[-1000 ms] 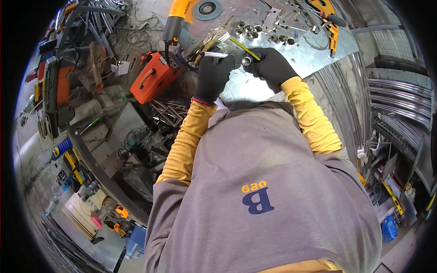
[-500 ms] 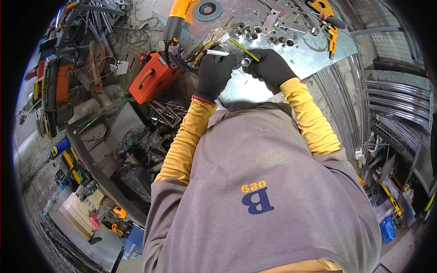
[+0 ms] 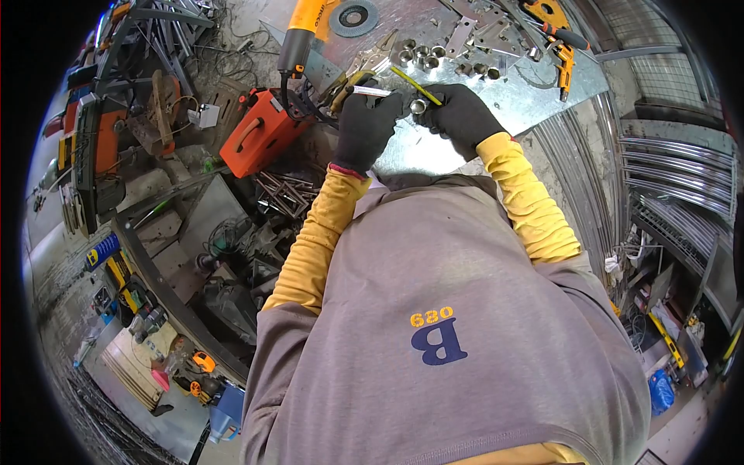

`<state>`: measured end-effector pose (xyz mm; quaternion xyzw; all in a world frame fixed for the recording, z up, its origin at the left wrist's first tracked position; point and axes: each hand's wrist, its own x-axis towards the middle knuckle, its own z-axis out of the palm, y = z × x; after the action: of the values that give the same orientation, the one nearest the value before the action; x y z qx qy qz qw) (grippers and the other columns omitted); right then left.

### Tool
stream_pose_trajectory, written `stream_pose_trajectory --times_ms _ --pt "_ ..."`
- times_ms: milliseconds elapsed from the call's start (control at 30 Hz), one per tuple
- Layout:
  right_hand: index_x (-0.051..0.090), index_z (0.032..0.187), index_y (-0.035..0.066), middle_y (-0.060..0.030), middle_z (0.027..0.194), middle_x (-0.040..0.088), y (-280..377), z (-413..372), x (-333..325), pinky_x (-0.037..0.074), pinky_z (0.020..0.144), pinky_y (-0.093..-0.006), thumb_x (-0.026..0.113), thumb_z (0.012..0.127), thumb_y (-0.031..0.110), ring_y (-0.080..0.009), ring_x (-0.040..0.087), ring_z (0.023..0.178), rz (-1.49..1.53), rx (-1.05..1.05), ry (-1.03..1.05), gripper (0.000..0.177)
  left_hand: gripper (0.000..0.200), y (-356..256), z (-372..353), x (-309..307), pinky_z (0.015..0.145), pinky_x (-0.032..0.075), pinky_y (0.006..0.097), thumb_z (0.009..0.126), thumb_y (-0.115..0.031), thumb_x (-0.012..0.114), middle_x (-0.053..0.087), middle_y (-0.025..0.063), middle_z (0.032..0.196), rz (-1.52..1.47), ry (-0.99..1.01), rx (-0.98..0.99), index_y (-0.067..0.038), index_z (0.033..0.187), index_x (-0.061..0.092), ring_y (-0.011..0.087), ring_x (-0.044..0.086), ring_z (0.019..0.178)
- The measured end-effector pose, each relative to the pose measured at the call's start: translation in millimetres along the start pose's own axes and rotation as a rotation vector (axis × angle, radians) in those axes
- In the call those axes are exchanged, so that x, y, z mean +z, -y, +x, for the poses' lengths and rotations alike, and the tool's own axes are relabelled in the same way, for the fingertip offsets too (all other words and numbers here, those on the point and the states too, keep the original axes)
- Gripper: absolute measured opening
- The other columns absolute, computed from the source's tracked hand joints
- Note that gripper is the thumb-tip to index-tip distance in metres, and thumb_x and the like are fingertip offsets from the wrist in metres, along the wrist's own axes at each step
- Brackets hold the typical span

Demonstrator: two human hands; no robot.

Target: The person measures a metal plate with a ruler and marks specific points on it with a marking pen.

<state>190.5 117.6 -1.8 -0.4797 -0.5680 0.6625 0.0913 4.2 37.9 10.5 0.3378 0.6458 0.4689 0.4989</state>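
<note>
My left hand, in a black glove, is closed, with a slim white stick showing along the top of its fingers. Opposite it, my right hand, gloved too, grips a short shiny metal tube at its fingertips. A thin yellow stick juts from the same hand, slanting up and left. Both hands are close together over the near part of a metal sheet. Yellow-handled pliers lie just beyond my left hand.
More short metal tubes and flat metal plates lie on the sheet. Near its far edge are a yellow power tool, a flap disc and an orange tool. An orange machine case stands left; curved metal bars are stacked right.
My left hand has shifted very slightly, and the metal tube in my right hand sits at almost the same place. Everything else looks unchanged.
</note>
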Motion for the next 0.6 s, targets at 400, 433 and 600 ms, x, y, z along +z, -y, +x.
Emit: stream_pose_trajectory --times_ms 400,433,600 --pt "0.079 0.112 0.005 -0.0031 0.077 0.071 -2.2 1.2 0.1 0.053 0.06 -0.0286 0.075 0.088 0.007 -0.0106 0.063 0.064 -0.012 -0.008 0.003 0.025 0.022 8.8 1.0 -0.1 0.047 0.041 0.0269 0.096 -0.02 0.076 0.061 -0.0017 0.065 0.015 0.016 0.108 -0.004 0.083 0.068 0.0057 0.053 0.052" --pt "0.079 0.111 0.005 -0.0031 0.077 0.071 -1.6 0.6 0.4 0.053 0.06 -0.0287 0.075 0.088 0.007 -0.0106 0.063 0.064 -0.013 -0.012 -0.002 0.024 0.022 10.7 1.6 0.2 0.047 0.041 0.0268 0.096 -0.02 0.075 0.061 -0.0018 0.065 0.031 0.012 0.162 -0.004 0.083 0.069 0.0056 0.053 0.052" --pt "0.079 0.11 0.005 -0.0032 0.076 0.071 -0.8 0.3 0.5 0.053 0.06 -0.0286 0.075 0.088 0.007 -0.0106 0.063 0.064 -0.009 -0.011 -0.004 0.023 0.021 3.4 -1.0 -1.2 0.047 0.041 0.0267 0.096 -0.02 0.075 0.062 -0.0016 0.066 -0.013 0.016 0.044 -0.004 0.084 0.069 0.0055 0.053 0.052"
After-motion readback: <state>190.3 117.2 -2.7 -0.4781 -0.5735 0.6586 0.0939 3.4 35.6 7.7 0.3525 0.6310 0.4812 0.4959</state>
